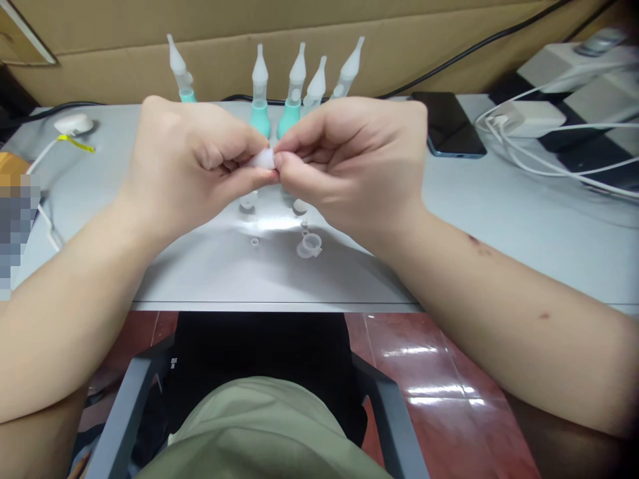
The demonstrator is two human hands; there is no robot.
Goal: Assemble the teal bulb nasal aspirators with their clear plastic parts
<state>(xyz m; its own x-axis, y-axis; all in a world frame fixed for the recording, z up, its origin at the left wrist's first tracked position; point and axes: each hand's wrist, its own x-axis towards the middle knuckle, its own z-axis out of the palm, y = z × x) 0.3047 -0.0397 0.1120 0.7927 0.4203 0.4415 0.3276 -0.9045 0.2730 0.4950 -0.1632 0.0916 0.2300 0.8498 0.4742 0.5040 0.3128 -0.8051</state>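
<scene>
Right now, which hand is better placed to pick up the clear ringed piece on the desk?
Probably the right hand: the ringed piece lies nearer its side, and the left hand also pinches the white part, so might hold it alone.

A small white piece [263,159] — smooth, pinched sideways between fingers [294,171] above the table [210,279].

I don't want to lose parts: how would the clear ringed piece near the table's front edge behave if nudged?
The clear ringed piece looks small and thin-walled, so probably light. Lying flat on the smooth, shiny tabletop, it would likely slide more than roll.
</scene>
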